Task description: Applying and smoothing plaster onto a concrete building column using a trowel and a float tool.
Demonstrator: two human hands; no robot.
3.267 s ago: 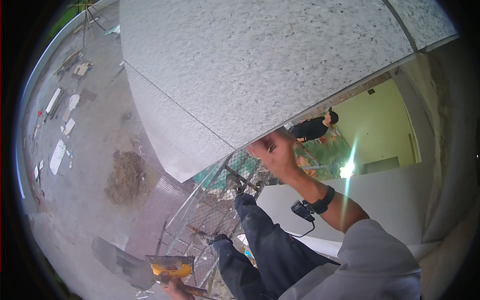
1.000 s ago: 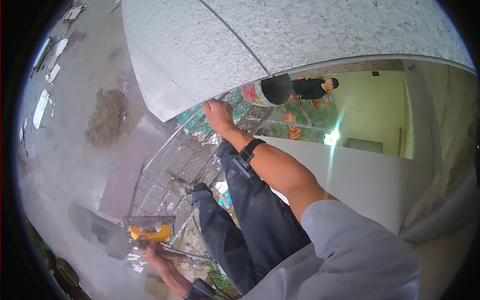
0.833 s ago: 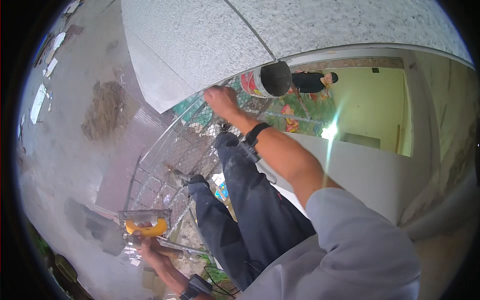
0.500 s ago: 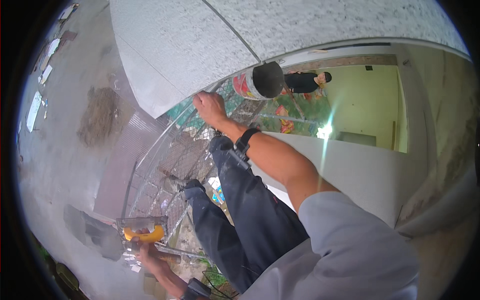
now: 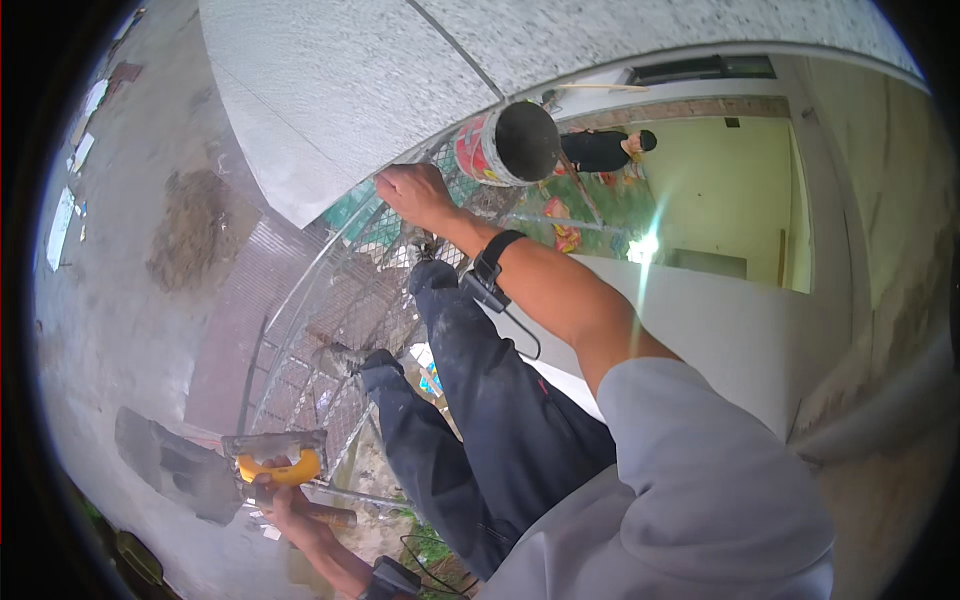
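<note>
At the lower left, my left hand (image 5: pixel 285 500) is closed around a plastering trowel with a yellow handle (image 5: pixel 280 467) and a grey rectangular blade. It also grips a second tool with a brown cylindrical handle (image 5: pixel 332 515); a broad grey cement-smeared plate (image 5: pixel 178 468) beside the hand seems to belong to it. My right hand (image 5: pixel 415 192) is curled in a fist at the thin metal rail (image 5: pixel 325 262), against the edge of the white speckled wall panel (image 5: pixel 330 90). Just right of that hand hangs a dirty red-and-white bucket (image 5: pixel 508 145), its opening dark inside.
My legs (image 5: pixel 500 400) extend over a mesh scaffold platform (image 5: pixel 345 315). Far below lies grey ground with a brown sand pile (image 5: pixel 190 232). Through a wall opening, a person in black (image 5: pixel 598 150) stands in a yellow-green room with a bright lamp (image 5: pixel 643 248). A pole (image 5: pixel 455 45) meets the bucket.
The whole view has shifted slightly, so most things sit a little higher and further left. A cable loop now shows by my right wrist. Both grips look the same.
</note>
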